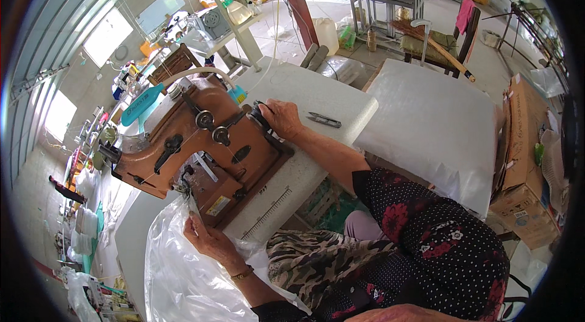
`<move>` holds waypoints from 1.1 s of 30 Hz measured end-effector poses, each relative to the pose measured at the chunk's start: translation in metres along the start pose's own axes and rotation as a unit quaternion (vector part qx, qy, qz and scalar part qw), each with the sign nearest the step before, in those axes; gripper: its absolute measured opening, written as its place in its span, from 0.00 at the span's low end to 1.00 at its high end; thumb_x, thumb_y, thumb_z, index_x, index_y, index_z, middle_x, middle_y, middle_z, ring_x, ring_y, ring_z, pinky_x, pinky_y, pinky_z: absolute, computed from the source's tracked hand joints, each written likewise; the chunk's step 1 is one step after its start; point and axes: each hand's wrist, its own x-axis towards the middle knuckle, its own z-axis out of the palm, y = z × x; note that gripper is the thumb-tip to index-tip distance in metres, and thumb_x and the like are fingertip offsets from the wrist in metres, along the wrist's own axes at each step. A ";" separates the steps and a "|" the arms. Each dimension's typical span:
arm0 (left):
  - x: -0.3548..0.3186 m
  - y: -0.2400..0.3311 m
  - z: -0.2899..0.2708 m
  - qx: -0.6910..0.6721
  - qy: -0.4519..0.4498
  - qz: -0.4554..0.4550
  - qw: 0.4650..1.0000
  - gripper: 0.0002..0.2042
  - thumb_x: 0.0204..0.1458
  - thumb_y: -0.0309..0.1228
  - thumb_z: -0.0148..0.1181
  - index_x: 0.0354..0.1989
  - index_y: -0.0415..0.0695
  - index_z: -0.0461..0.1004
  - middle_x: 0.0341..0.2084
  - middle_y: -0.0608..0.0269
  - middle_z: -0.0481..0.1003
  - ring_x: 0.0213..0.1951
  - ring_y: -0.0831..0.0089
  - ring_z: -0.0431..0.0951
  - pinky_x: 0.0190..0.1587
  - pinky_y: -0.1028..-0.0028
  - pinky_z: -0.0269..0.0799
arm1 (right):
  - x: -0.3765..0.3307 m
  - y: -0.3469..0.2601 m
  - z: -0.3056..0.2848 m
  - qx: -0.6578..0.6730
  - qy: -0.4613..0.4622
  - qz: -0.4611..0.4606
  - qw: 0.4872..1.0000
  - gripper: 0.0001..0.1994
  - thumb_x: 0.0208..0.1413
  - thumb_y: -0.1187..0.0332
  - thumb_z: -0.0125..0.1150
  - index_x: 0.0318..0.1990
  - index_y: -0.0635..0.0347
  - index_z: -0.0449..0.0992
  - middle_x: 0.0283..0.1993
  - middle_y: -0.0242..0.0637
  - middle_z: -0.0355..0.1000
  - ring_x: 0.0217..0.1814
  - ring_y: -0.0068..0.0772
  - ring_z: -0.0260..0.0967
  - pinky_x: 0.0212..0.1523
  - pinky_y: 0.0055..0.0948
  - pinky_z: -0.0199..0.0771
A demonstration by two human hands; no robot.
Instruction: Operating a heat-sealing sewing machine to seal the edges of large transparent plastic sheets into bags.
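Observation:
A brown sewing machine [201,133] stands on the pale worktable, its needle end toward the left. My right hand [281,118] is closed round the dark handwheel [259,116] at the machine's right end. Close to the presser foot [181,186], my left hand [207,241] pinches the edge of a clear plastic sheet [177,267]. That sheet hangs in loose folds down the table's near side and over toward my lap. Beneath the foot, the plastic's edge is too small to make out. Thread snips [324,119] lie on the tabletop right of my right wrist.
A blue lamp [143,104] on a bent neck reaches over the machine. A printed ruler strip [267,212] runs along the table's near edge. To the right are a side table under a whitish sheet [432,121], a cardboard box [521,157] and a chair [436,50] with a broom [448,53].

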 end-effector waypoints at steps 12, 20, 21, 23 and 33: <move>-0.001 -0.001 0.000 0.008 -0.008 -0.010 1.000 0.22 0.51 0.12 0.51 0.55 0.41 0.75 0.46 0.51 0.71 0.50 0.54 0.74 0.54 0.63 0.71 | 0.000 -0.003 -0.002 0.008 0.001 -0.006 1.000 0.15 0.64 0.59 0.52 0.28 0.59 0.69 0.25 0.45 0.70 0.29 0.53 0.72 0.27 0.45 0.69; -0.001 0.000 -0.002 -0.012 -0.012 -0.018 1.000 0.25 0.48 0.11 0.50 0.56 0.41 0.74 0.46 0.51 0.70 0.50 0.53 0.73 0.55 0.62 0.71 | 0.000 -0.005 -0.004 0.006 0.004 -0.006 1.000 0.15 0.64 0.59 0.52 0.28 0.58 0.69 0.25 0.46 0.70 0.28 0.53 0.72 0.27 0.46 0.69; -0.002 -0.001 -0.001 -0.014 -0.011 -0.018 1.000 0.25 0.48 0.11 0.50 0.56 0.42 0.74 0.45 0.51 0.70 0.50 0.54 0.73 0.54 0.62 0.71 | 0.000 -0.005 -0.004 0.006 0.005 -0.005 1.000 0.15 0.64 0.59 0.52 0.28 0.58 0.69 0.25 0.46 0.70 0.28 0.53 0.72 0.27 0.46 0.69; -0.002 -0.001 -0.002 -0.016 -0.009 -0.019 1.000 0.26 0.48 0.11 0.50 0.56 0.42 0.74 0.45 0.51 0.70 0.50 0.54 0.73 0.54 0.62 0.71 | 0.000 -0.005 -0.004 0.013 0.007 -0.011 1.000 0.15 0.64 0.59 0.52 0.28 0.59 0.69 0.25 0.46 0.70 0.28 0.54 0.72 0.27 0.46 0.69; -0.001 0.001 -0.003 -0.016 -0.013 -0.009 1.000 0.24 0.49 0.11 0.50 0.56 0.41 0.74 0.45 0.52 0.70 0.49 0.55 0.73 0.53 0.62 0.71 | 0.000 -0.001 -0.003 0.004 -0.008 0.002 1.000 0.15 0.64 0.59 0.52 0.29 0.60 0.71 0.26 0.47 0.72 0.29 0.53 0.73 0.28 0.47 0.71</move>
